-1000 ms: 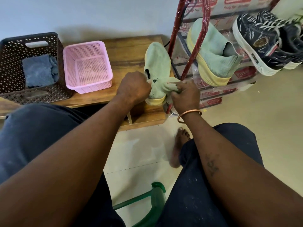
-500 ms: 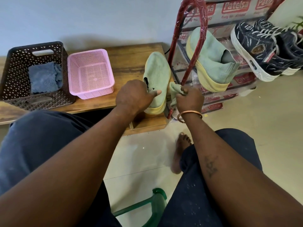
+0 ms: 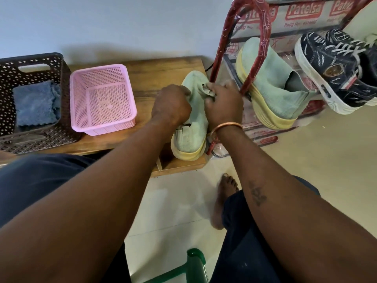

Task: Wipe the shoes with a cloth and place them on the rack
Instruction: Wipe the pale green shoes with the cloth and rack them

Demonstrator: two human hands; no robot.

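Note:
A pale green knit shoe [image 3: 191,137] with a yellow sole lies on the right end of the low wooden table [image 3: 163,66], toe toward the wall. My left hand [image 3: 172,104] grips its left side near the middle. My right hand [image 3: 223,103] holds a bunched pale green cloth [image 3: 207,89] against the shoe's upper near the toe. The matching green shoe [image 3: 273,88] sits tilted on the red-framed rack [image 3: 263,27], next to a dark navy laced sneaker [image 3: 334,68].
A pink mesh basket [image 3: 102,99] stands on the table's middle. A brown perforated basket [image 3: 36,62] with a blue cloth [image 3: 35,103] inside is at the left. A green chair frame [image 3: 193,262] and my bare foot [image 3: 224,193] are on the tiled floor.
My right hand has carried the cloth from the shoe's heel end up to near its toe. My left hand has slid further up the shoe's side. The head camera has tipped downward.

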